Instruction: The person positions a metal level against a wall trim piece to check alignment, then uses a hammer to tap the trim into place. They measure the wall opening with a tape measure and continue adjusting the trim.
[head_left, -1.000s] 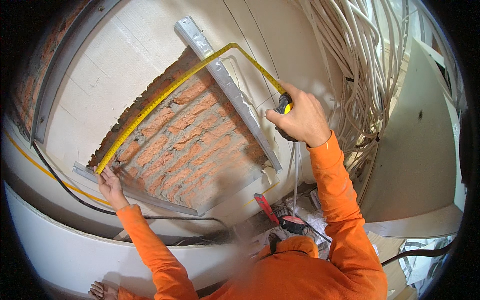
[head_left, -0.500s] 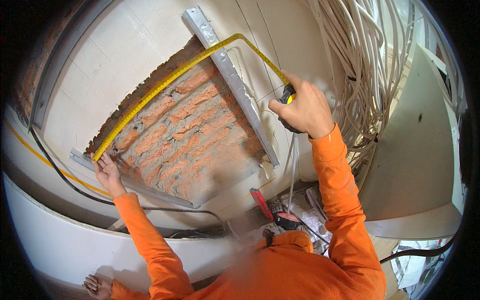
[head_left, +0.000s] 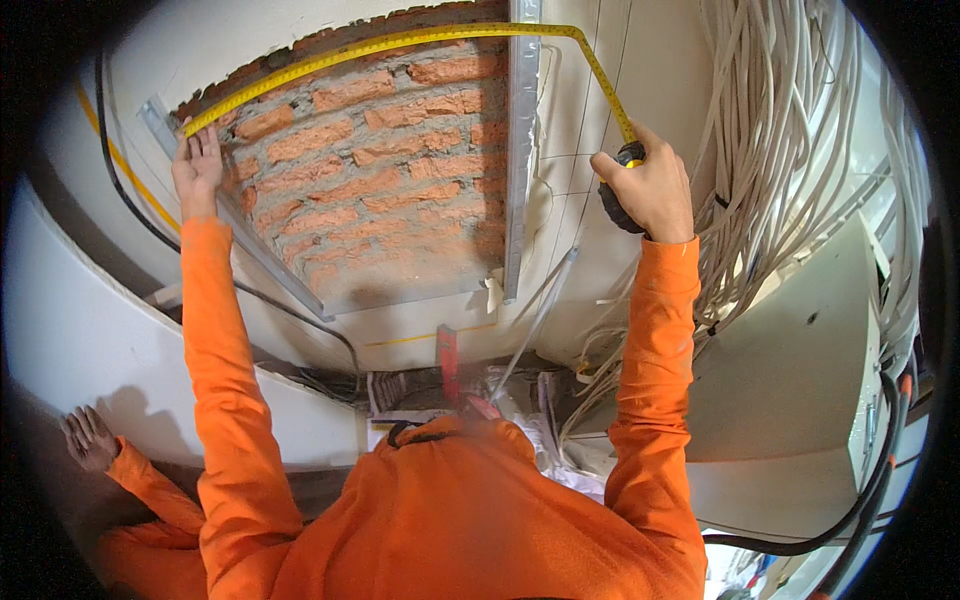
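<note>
A yellow tape measure blade (head_left: 390, 42) runs across the upper part of an opening with exposed brick (head_left: 390, 150). My left hand (head_left: 198, 170) holds the blade's free end at the opening's left edge, its fingers at the tip. From there the blade crosses a grey metal profile (head_left: 522, 150) and bends sharply down toward my right hand (head_left: 652, 190). That hand is closed around the black and yellow tape measure case (head_left: 622, 205), in front of the pale board right of the profile. Both arms are stretched out.
Bundles of white cables (head_left: 770, 130) hang at the right, above a pale panel (head_left: 790, 370). A red tool (head_left: 447, 362) stands below the opening. Black cable (head_left: 270, 300) curves along the left. Another hand (head_left: 88, 438) in an orange sleeve shows at lower left.
The view has turned and shifted, so the brick opening now sits higher and more level. My hands still hold the tape's end and case, and the blade stays pulled out.
</note>
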